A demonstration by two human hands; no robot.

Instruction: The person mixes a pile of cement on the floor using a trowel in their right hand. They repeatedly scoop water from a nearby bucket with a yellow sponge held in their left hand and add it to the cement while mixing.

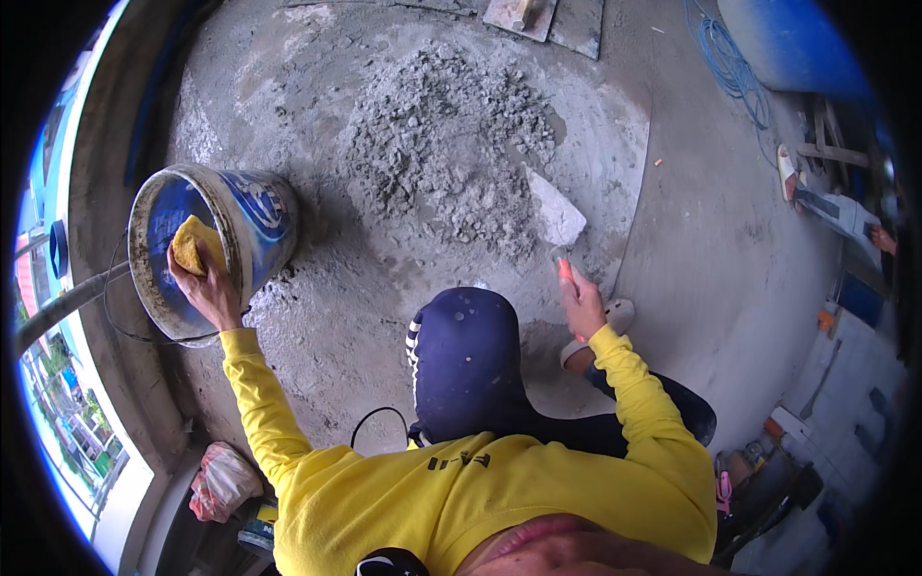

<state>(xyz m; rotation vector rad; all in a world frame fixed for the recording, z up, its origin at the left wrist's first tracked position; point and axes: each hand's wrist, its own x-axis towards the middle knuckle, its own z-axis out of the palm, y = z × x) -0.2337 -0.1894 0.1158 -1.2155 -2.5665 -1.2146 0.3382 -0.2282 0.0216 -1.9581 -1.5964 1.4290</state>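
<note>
My left hand (pixel 199 280) is shut on a yellow sponge (pixel 192 242) inside the mouth of a blue bucket (pixel 252 219), which lies tilted on the concrete floor at the left. My right hand (pixel 582 305) grips the orange handle of a trowel (pixel 556 213). The trowel's pale blade rests at the right edge of a grey pile of lumpy mortar (pixel 444 144) in the middle of the floor. My yellow sleeves and dark blue cap fill the lower middle of the view.
Another person's sandalled foot and leg (pixel 812 192) are at the right edge. A blue barrel (pixel 792 43) and coiled blue hose (pixel 732 67) are at top right, a wooden board (pixel 523 14) at top. A plastic bag (pixel 221 480) lies lower left beside a low concrete ledge.
</note>
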